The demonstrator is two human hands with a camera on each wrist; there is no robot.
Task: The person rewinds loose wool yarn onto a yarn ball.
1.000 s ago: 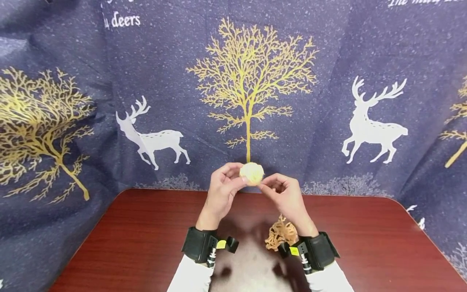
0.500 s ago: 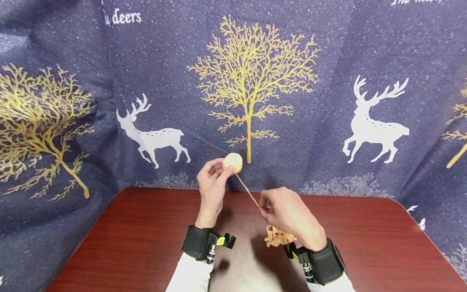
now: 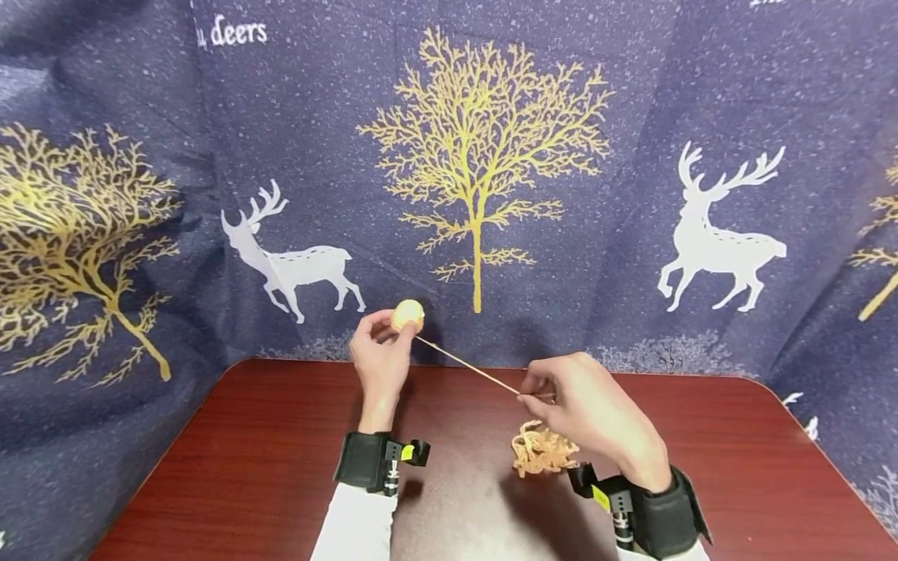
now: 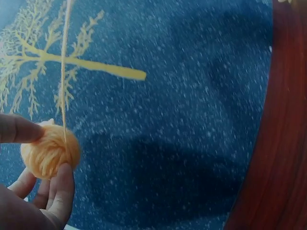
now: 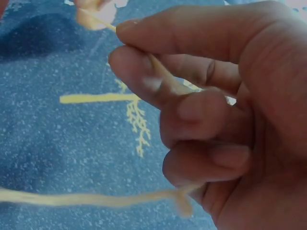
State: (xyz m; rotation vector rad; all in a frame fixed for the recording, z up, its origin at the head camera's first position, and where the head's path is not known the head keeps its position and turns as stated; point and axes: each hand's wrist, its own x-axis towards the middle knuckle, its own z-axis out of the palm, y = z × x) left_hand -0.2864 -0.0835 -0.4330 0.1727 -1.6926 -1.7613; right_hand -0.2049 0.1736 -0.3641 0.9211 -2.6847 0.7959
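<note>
White word "deers" (image 3: 239, 31) on dark blue cloth (image 3: 316, 117), upper left of head view. Upper right, same cloth: white lettering (image 3: 768, 2) cropped by top edge, unreadable.

From here, there's room to reach over the table (image 3: 245, 444)'s left; yarn strand (image 3: 466, 364) cuts across far middle, tangle (image 3: 543, 452) nearer, right.

white sleeves (image 3: 356, 520) meet black wrist cuffs (image 3: 362, 460) bearing yellow labels (image 3: 600, 499)
</note>
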